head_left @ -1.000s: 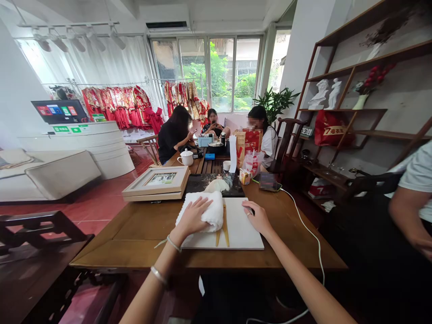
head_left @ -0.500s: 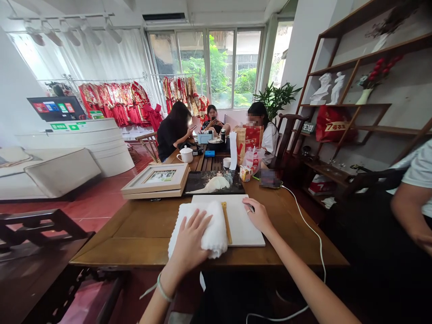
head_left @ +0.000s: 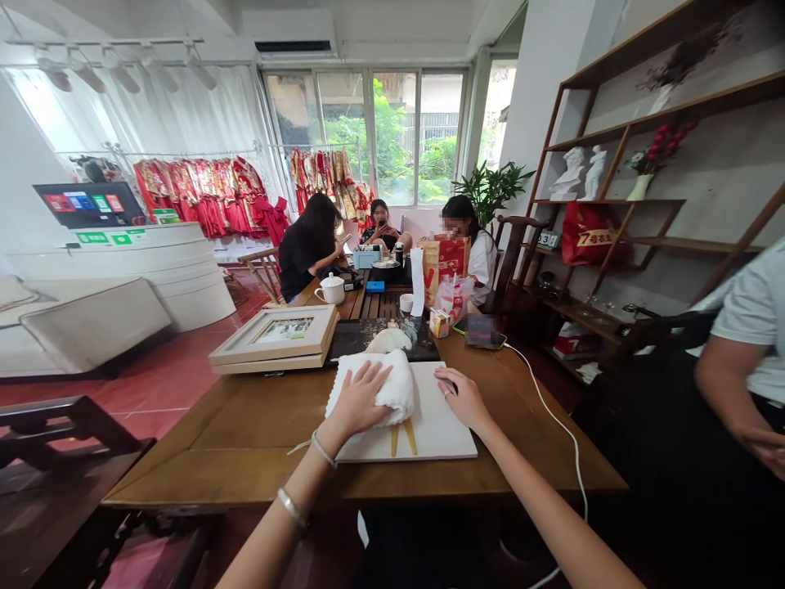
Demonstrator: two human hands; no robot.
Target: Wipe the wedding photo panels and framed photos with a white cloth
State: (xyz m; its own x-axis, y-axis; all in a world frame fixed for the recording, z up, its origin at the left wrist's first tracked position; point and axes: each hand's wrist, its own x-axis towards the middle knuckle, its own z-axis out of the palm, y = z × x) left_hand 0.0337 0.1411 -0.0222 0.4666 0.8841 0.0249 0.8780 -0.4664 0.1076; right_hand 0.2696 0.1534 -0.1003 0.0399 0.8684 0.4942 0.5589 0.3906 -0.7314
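My left hand (head_left: 359, 399) lies flat with fingers spread on a folded white towel (head_left: 386, 380), pressing it onto a white board (head_left: 438, 425) on the wooden table (head_left: 257, 442). Two thin yellow strips (head_left: 403, 436) show from under the towel. My right hand (head_left: 464, 398) rests on the board's right edge, fingers curved down; a dark bit shows under the fingertips but I cannot make it out.
Stacked picture frames (head_left: 275, 335) lie at the left, a dark painted panel (head_left: 380, 335) behind the board. A phone (head_left: 484, 331) with a white cable (head_left: 561, 433) lies right. Three people sit at the far end. A person's arm (head_left: 729, 393) is at my right. A dark chair (head_left: 55, 433) stands left.
My left hand slid the towel back from the board's near edge toward the far side, uncovering the strips' near ends. My right hand stayed on the board's edge.
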